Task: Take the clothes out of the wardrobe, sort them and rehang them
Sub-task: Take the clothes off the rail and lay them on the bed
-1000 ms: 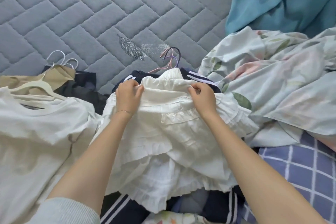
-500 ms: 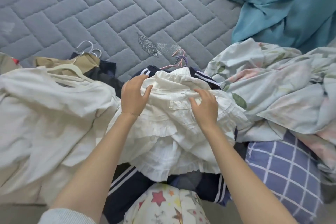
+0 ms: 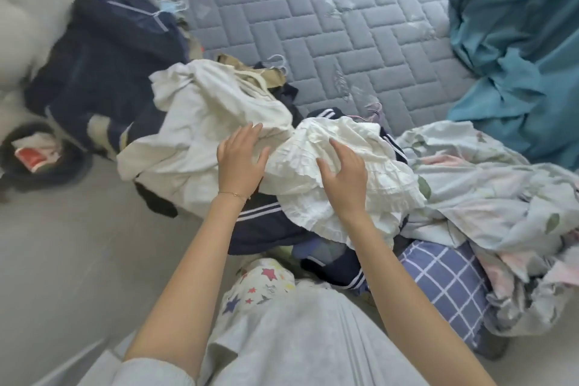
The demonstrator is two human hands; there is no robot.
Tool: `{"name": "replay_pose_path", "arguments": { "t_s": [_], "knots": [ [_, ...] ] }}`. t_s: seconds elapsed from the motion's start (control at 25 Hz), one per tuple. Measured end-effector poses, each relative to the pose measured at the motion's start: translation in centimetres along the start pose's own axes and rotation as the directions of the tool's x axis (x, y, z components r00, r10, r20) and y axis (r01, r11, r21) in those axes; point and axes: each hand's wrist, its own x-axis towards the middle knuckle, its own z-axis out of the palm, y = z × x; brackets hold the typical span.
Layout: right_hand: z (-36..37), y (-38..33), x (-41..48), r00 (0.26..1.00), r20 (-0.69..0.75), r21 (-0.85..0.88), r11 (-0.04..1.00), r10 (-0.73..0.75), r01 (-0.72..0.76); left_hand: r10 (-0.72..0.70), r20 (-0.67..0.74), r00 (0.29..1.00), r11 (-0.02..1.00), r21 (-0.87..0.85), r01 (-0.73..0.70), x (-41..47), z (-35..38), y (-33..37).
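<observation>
Surface: grey quilted mattress [image 3: 313,9], herringbone stitching; grey floor [image 3: 78,244] beside it. White ruffled skirt [image 3: 329,147] lies on top of the clothes pile at the mattress edge. Right hand [image 3: 344,172] lies flat on the skirt, fingers spread, gripping nothing. Left hand [image 3: 241,163] is just left of the skirt, fingers straight; contact unclear. Red-white packet [image 3: 31,157] far left of the skirt: print unreadable.

Both bare forearms reach forward, side by side. The left grip [image 3: 239,163] lies palm down, fingers straight and spread. The right grip [image 3: 344,174] is also palm down, fingers loosely splayed, clasping nothing.
</observation>
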Motion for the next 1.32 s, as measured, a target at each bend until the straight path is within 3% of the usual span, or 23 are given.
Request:
{"name": "replay_pose_path", "arguments": {
  "t_s": [0.16, 0.32, 0.72, 1.0, 1.32],
  "knots": [
    [3.1, -6.6, -3.5, 0.979, 0.143, 0.006, 0.989, -0.145, 0.146, -0.150, -0.117, 0.982, 0.989, -0.006, 0.150, -4.8, -7.6, -5.0],
    [7.3, -12.8, -5.4, 0.937, 0.241, 0.016, 0.966, -0.255, 0.258, -0.187, -0.211, 0.959, 0.982, -0.006, 0.190, -8.1, -14.7, -12.2],
    [19.1, -32.1, -9.2, 0.875, 0.273, 0.070, 0.916, -0.400, 0.396, -0.276, -0.310, 0.910, 0.960, -0.039, 0.278, -13.0, -31.1, -29.2],
    [26.4, -41.0, -7.2, 0.819, 0.348, 0.118, 0.888, -0.456, 0.445, -0.285, -0.353, 0.891, 0.958, -0.066, 0.280, -8.4, -35.8, -35.9],
    [33.6, -46.9, 3.4, 0.847, 0.342, 0.100, 0.912, -0.408, 0.399, -0.235, -0.272, 0.933, 0.969, 0.008, 0.247, 5.9, -39.2, -41.2]
  ]
}}
